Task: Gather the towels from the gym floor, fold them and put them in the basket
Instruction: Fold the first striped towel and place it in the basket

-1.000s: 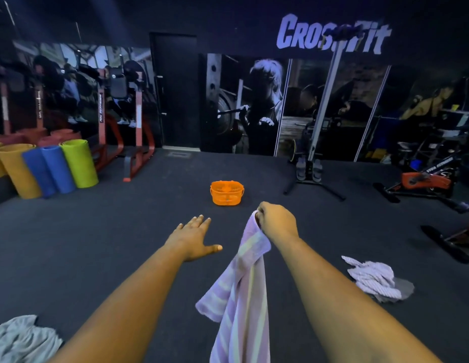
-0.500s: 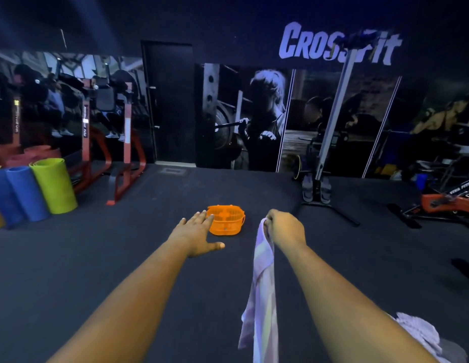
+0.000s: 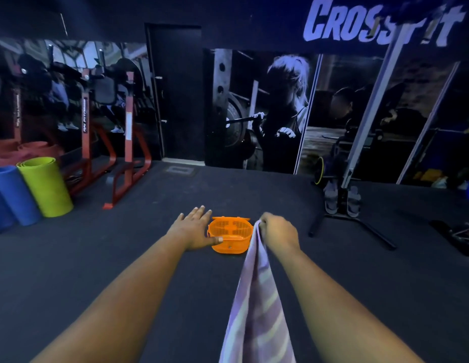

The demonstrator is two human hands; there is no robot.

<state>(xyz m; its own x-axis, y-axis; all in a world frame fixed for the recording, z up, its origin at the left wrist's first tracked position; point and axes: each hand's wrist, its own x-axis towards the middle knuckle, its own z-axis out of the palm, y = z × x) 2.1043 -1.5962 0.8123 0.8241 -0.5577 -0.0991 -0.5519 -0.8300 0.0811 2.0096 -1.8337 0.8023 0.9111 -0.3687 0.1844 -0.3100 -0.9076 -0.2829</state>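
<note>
Orange basket (image 3: 230, 235) now sitting much closer than second ago, lying between both outstretched hands; crumpled towels on floor no longer showing. Right hand (image 3: 278, 231) clenching around top edge of lilac striped towel (image 3: 257, 310), towel hanging straight down, lower end running out of view. Left hand (image 3: 195, 230) released, fingers spread flat, thumb overlapping basket rim. Wall lettering (image 3: 380, 22) reading "CrossFit", partly hidden by rower rail (image 3: 369, 121). Green yoga mat (image 3: 46, 186), blue mat (image 3: 14, 195) standing far left.

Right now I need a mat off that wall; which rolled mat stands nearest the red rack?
The green rolled mat. It stands right beside the red rack, while the blue rolled mat sits on its far side, farther left.
</note>
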